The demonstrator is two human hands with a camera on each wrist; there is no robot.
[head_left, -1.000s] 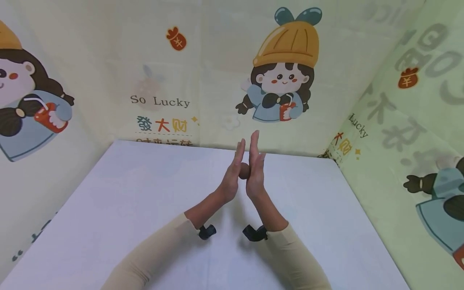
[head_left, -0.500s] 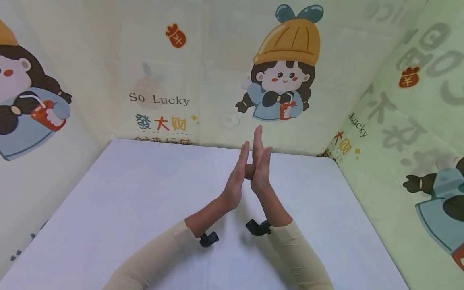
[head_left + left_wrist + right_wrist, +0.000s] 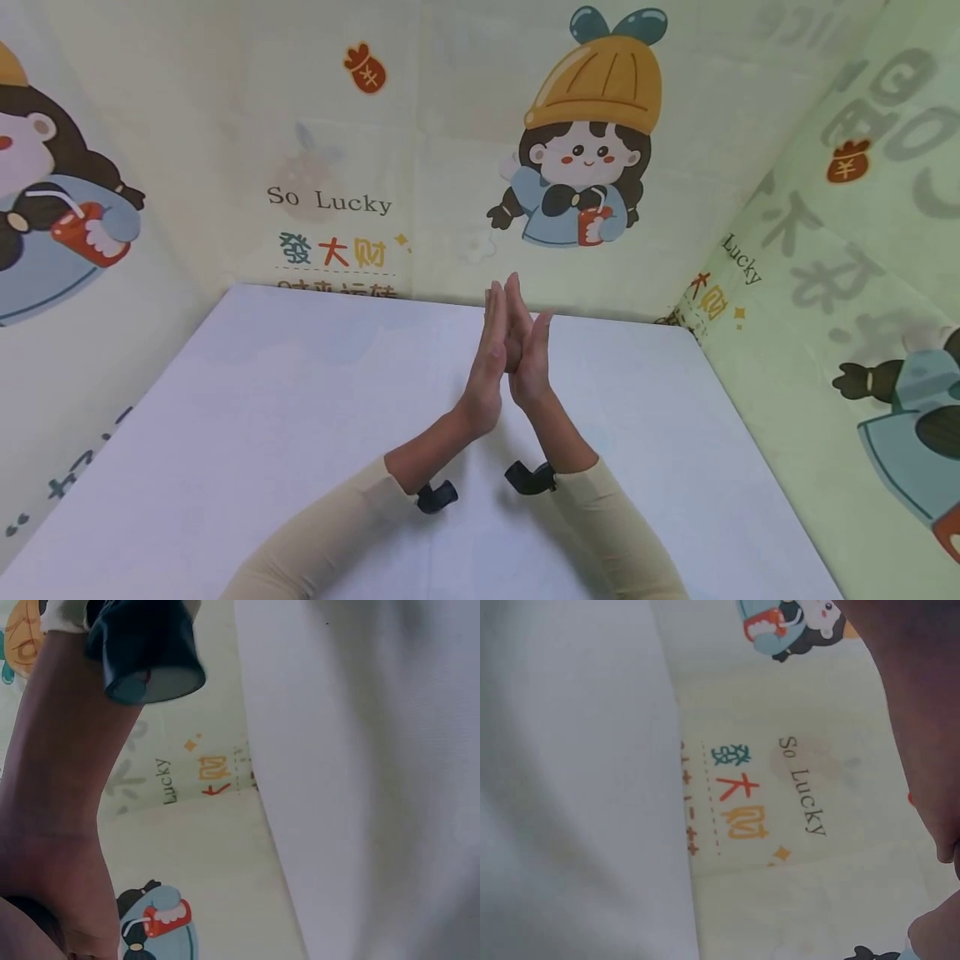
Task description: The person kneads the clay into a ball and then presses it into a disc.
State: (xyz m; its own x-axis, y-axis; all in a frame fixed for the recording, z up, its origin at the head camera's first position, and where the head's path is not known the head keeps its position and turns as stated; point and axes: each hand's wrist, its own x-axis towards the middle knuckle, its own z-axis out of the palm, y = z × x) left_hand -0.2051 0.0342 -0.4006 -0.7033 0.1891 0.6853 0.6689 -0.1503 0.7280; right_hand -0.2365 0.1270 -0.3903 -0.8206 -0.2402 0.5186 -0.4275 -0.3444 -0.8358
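Note:
In the head view a small brown lump (image 3: pixel 513 357) is pressed between two upright palms above the table, mostly covered by the hands. The left hand (image 3: pixel 486 367) has straight fingers pointing up and touches the lump from the left. Against its other side lies the right hand (image 3: pixel 531 358), fingers also straight, thumb raised. In the left wrist view a dark bit of the lump (image 3: pixel 34 911) shows between the palms. Only a sliver of it appears at the right edge of the right wrist view.
A white table (image 3: pixel 315 400) lies beneath the hands. Behind and beside it hang pale sheets (image 3: pixel 450 150) printed with cartoon figures and lettering. Each wrist carries a dark camera, one of them the left camera (image 3: pixel 437 497).
The hands moved slightly right, then back left. The right hand has slid down and toward the left one relative to half a second ago, and the lump is more covered.

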